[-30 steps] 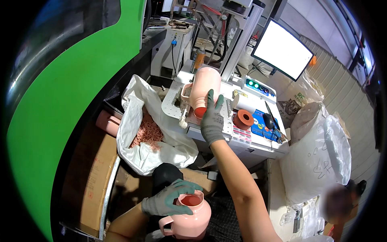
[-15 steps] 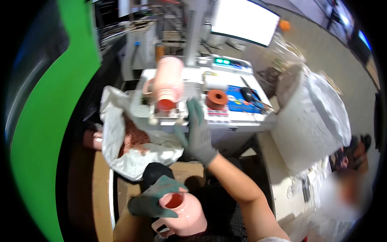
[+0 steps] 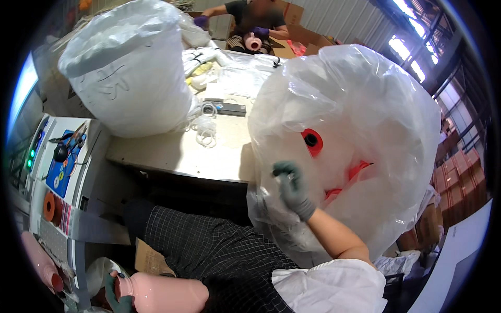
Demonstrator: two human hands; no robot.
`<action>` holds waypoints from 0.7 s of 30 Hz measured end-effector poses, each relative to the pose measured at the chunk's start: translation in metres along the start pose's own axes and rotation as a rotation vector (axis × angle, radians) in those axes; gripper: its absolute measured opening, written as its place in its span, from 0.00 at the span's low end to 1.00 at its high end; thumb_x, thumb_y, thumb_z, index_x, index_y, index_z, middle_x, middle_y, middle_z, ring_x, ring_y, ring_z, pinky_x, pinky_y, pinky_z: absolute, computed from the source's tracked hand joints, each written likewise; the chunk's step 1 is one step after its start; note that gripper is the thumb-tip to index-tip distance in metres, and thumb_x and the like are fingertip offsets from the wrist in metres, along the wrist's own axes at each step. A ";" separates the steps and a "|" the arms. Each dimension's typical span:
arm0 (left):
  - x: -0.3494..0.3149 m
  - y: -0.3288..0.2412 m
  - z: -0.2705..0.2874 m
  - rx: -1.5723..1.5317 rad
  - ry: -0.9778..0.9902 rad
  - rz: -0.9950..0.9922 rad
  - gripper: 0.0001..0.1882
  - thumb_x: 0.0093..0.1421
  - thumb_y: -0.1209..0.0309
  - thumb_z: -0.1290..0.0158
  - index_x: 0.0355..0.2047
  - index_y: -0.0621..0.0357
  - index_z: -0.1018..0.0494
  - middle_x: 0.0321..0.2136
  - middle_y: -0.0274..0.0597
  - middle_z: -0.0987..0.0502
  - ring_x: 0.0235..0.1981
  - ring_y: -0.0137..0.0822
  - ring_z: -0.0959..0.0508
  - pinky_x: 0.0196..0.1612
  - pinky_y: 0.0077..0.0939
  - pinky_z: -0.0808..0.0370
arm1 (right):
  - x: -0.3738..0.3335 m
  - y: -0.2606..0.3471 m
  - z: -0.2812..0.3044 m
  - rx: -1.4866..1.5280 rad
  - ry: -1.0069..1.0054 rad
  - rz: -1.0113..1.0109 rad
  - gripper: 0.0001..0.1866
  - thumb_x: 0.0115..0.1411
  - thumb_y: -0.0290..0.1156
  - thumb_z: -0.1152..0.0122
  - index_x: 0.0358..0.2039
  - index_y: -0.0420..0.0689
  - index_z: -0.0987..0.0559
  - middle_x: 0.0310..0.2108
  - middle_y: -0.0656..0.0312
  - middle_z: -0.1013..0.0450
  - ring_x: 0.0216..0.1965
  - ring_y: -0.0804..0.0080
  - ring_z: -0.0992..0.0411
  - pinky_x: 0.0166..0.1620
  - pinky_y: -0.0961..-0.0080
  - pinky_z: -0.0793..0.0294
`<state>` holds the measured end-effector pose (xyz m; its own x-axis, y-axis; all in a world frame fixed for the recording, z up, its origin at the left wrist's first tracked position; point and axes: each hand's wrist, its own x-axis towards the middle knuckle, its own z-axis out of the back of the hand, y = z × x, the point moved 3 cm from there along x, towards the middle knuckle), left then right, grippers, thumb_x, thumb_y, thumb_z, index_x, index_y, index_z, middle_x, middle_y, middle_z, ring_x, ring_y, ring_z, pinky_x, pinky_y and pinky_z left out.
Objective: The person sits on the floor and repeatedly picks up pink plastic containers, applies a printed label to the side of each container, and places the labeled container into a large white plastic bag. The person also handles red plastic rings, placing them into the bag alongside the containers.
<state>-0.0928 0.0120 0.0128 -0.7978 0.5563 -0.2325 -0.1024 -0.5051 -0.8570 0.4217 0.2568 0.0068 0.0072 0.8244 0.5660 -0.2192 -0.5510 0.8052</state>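
Note:
At the lower left, my gloved left hand point(image 3: 116, 296) is wrapped round the open neck of a pink jug point(image 3: 169, 293). The jug lies tilted across my lap, its mouth toward the left. My right hand point(image 3: 293, 189), in a grey and green glove, is over the near side of a big clear plastic bag point(image 3: 386, 68). Its fingers look bent but are smeared, so anything in them cannot be made out. Deeper in the bag lies a red round part with a black centre point(image 3: 312, 140), along with red pieces point(image 3: 357, 169).
A white bench point(image 3: 224, 164) holds a tall white sack point(image 3: 130, 78) and clear tubing rings point(image 3: 206, 130). At left, a machine table carries an orange tape roll point(image 3: 51, 206) and another pink jug point(image 3: 39, 261). A co-worker point(image 3: 258, 18) handles a pink jug beyond. Cartons point(image 3: 462, 180) stand at right.
My view has swung right, from the machine table to the clear bag. My right hand has left the machine's front and moved to the bag. My left hand still grips the pink jug.

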 end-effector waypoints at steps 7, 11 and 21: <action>-0.005 -0.012 0.018 -0.103 0.552 -0.375 0.38 0.60 0.57 0.35 0.69 0.52 0.32 0.66 0.53 0.28 0.62 0.56 0.25 0.67 0.54 0.31 | 0.063 -0.181 0.193 -0.957 -0.688 -0.599 0.28 0.63 0.46 0.36 0.51 0.33 0.25 0.47 0.42 0.23 0.46 0.49 0.22 0.52 0.58 0.23; -0.027 -0.045 0.025 0.014 0.451 -0.320 0.36 0.47 0.62 0.41 0.58 0.61 0.31 0.52 0.40 0.30 0.52 0.37 0.29 0.60 0.33 0.33 | 0.042 -0.290 0.253 -1.065 -0.400 -0.781 0.38 0.58 0.58 0.30 0.47 0.31 0.24 0.43 0.39 0.22 0.44 0.48 0.21 0.45 0.52 0.21; -0.022 -0.018 0.031 0.087 0.382 -0.373 0.27 0.52 0.63 0.45 0.51 0.63 0.30 0.45 0.42 0.29 0.47 0.37 0.29 0.55 0.33 0.31 | 0.073 -0.241 0.227 -0.087 -0.458 -0.878 0.10 0.57 0.32 0.29 0.30 0.48 0.24 0.23 0.64 0.29 0.23 0.73 0.31 0.25 0.71 0.31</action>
<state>-0.0915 -0.0114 0.0479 -0.4266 0.9005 -0.0844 -0.3993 -0.2713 -0.8758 0.6965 0.4200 -0.1060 0.5736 0.7953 -0.1960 -0.0267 0.2573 0.9660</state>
